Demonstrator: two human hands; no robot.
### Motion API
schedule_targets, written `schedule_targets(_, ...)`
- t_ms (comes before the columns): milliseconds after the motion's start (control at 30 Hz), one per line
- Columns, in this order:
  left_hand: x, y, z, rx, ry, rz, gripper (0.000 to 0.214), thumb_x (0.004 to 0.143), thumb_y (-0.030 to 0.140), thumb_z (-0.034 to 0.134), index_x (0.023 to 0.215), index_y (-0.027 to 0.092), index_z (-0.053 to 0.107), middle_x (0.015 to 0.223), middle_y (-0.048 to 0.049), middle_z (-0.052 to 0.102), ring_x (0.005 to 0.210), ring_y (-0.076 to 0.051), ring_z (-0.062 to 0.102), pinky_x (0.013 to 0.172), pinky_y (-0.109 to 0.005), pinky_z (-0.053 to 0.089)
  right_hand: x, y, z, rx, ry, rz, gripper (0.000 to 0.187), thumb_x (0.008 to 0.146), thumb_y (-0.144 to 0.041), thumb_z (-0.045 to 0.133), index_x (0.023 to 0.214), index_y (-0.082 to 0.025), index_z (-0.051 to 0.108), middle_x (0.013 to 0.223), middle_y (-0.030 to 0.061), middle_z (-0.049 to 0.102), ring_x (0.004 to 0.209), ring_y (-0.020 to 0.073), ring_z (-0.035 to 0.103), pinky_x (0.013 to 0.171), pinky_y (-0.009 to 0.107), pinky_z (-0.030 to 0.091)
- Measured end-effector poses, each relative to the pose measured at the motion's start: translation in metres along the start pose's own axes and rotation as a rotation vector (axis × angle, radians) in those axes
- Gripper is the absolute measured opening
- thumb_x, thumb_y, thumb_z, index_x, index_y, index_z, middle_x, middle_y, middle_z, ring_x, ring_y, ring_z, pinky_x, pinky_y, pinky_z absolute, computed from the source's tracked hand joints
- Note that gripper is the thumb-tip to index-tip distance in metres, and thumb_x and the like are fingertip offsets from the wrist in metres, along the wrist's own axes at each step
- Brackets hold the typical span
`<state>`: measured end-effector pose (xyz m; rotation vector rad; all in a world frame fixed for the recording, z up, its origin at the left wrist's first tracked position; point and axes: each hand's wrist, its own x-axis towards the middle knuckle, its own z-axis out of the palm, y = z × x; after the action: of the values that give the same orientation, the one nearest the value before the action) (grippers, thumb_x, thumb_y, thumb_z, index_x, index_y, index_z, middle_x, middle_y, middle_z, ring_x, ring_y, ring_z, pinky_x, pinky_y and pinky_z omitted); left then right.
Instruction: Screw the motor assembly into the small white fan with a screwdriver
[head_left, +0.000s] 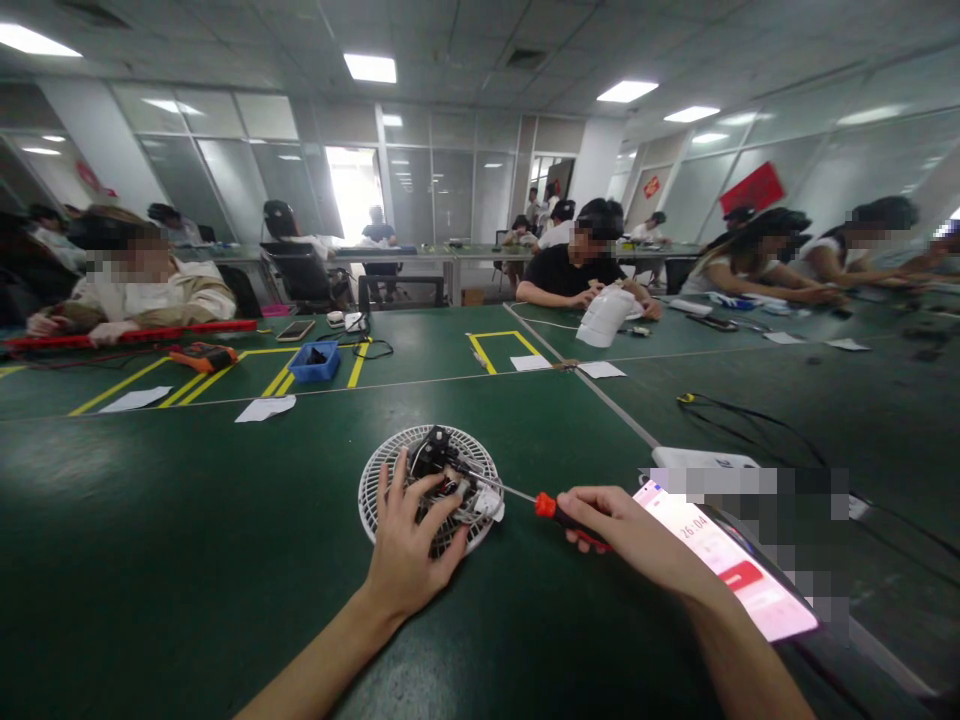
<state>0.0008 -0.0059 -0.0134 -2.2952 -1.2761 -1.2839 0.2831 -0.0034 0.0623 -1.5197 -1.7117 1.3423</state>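
Observation:
A round white fan grille [375, 478] lies flat on the green table [187, 560] in front of me, with a black motor part [433, 452] at its middle. My left hand [411, 540] rests on the grille, fingers spread and pressing down around the motor. My right hand [619, 530] is closed round the red handle of a screwdriver [517, 492], whose thin shaft points left with its tip at the motor part.
A phone [731, 565] with a lit screen lies just right of my right hand, beside a white box [701, 460] and black cables [750, 425]. Paper slips, a blue tray [315, 362] and an orange meter [202, 356] lie farther back. Several people sit working at the tables.

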Motion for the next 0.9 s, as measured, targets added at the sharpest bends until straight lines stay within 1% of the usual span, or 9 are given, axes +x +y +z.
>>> schedule_targets(67,0.0,0.0,0.0,-0.008,-0.005,-0.003,0.029,0.085,0.025,0.069,0.114,0.025,0.067,0.128,-0.0077,0.062,0.153,-0.041,0.021,0.121,-0.075,0.019,0.0,0.0,0.001,-0.012,0.008,0.027,0.057,0.09,-0.073,0.051,0.081,-0.017,0.061,0.071,0.0,0.059,0.057,0.0119,0.051,0.051,0.024,0.038)
schedule_targets(100,0.001,0.001,-0.001,-0.01,-0.004,-0.003,0.029,0.086,0.025,0.069,0.114,0.025,0.067,0.128,-0.0075,0.062,0.153,-0.041,0.022,0.121,-0.074,0.019,-0.001,-0.001,0.001,-0.019,0.015,0.029,0.054,0.089,-0.072,0.053,0.086,-0.018,0.061,0.072,-0.0009,0.058,0.056,0.0112,0.05,0.048,0.023,0.036)
schedule_targets(167,0.0,0.001,-0.001,-0.015,0.003,-0.007,0.029,0.086,0.025,0.069,0.114,0.025,0.067,0.127,-0.0074,0.063,0.152,-0.04,0.023,0.121,-0.074,0.02,-0.004,-0.004,0.002,-0.027,0.034,0.014,0.047,0.083,-0.065,0.068,0.095,-0.021,0.058,0.076,-0.0029,0.057,0.055,0.0106,0.05,0.044,0.021,0.034)
schedule_targets(267,0.0,0.0,-0.001,-0.021,0.001,-0.014,0.029,0.085,0.025,0.07,0.114,0.025,0.067,0.126,-0.0075,0.064,0.152,-0.041,0.022,0.12,-0.074,0.021,-0.007,-0.007,0.001,-0.023,0.047,0.009,0.046,0.073,-0.054,0.081,0.094,-0.023,0.054,0.077,-0.0039,0.056,0.057,0.0113,0.053,0.043,0.02,0.038)
schedule_targets(433,-0.002,-0.001,0.001,-0.014,-0.001,-0.01,0.031,0.084,0.024,0.071,0.115,0.024,0.067,0.126,-0.008,0.064,0.153,-0.041,0.021,0.119,-0.073,0.025,-0.001,-0.001,0.002,0.043,-0.032,0.011,0.048,0.083,-0.064,0.067,0.086,-0.017,0.062,0.073,-0.0011,0.057,0.063,0.013,0.057,0.053,0.023,0.043)
schedule_targets(600,-0.001,-0.001,0.001,-0.01,0.016,0.01,0.031,0.084,0.024,0.071,0.115,0.024,0.066,0.125,-0.009,0.064,0.152,-0.041,0.024,0.118,-0.071,0.029,0.004,0.005,0.005,0.063,-0.045,0.064,0.055,0.087,-0.071,0.057,0.08,-0.016,0.059,0.065,-0.002,0.056,0.053,0.0095,0.051,0.045,0.021,0.035)
schedule_targets(700,-0.001,-0.002,0.001,-0.009,0.01,0.014,0.031,0.085,0.023,0.071,0.115,0.024,0.066,0.126,-0.009,0.064,0.152,-0.042,0.023,0.117,-0.071,0.031,0.001,0.002,0.005,0.047,-0.046,0.037,0.053,0.091,-0.069,0.053,0.084,-0.016,0.06,0.066,-0.0024,0.056,0.049,0.0074,0.047,0.042,0.019,0.033)
schedule_targets(800,0.0,-0.002,0.002,-0.009,0.014,0.025,0.032,0.084,0.023,0.071,0.115,0.023,0.065,0.126,-0.0091,0.064,0.151,-0.041,0.025,0.116,-0.072,0.031,-0.004,-0.003,0.005,0.025,-0.016,-0.018,0.044,0.083,-0.06,0.071,0.097,-0.02,0.059,0.078,-0.003,0.058,0.051,0.0072,0.051,0.042,0.018,0.037)
schedule_targets(900,0.0,-0.002,0.002,-0.02,0.026,0.035,0.033,0.084,0.022,0.072,0.116,0.024,0.065,0.127,-0.0088,0.064,0.151,-0.041,0.025,0.116,-0.072,0.031,-0.007,-0.005,0.005,-0.001,0.022,-0.006,0.045,0.075,-0.052,0.082,0.095,-0.021,0.055,0.084,-0.0027,0.058,0.052,0.0075,0.053,0.041,0.018,0.041)
